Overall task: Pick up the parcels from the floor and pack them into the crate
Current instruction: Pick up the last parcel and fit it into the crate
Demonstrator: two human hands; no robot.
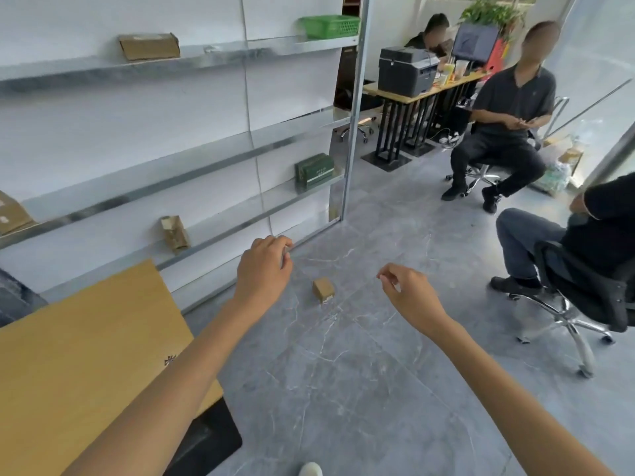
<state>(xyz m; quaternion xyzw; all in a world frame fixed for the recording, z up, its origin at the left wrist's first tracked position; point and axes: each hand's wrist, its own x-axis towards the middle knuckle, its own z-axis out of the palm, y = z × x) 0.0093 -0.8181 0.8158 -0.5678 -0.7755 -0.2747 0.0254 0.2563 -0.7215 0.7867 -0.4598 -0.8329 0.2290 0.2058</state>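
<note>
Head view: left hand and right hand hover loosely curled, holding nothing. A small parcel lies on the floor between them.

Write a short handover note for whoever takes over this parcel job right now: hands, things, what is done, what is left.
Left hand: fingers loosely curled, holding nothing, in the air above the floor.
Right hand: likewise loosely curled and empty.
Parcel: one small cardboard box lies on the floor, seen between the two hands; neither hand touches it.
Crate: not plainly in view.
Done: nothing that this view can confirm.
Left: pick up the parcel and pack it into the crate.
</note>
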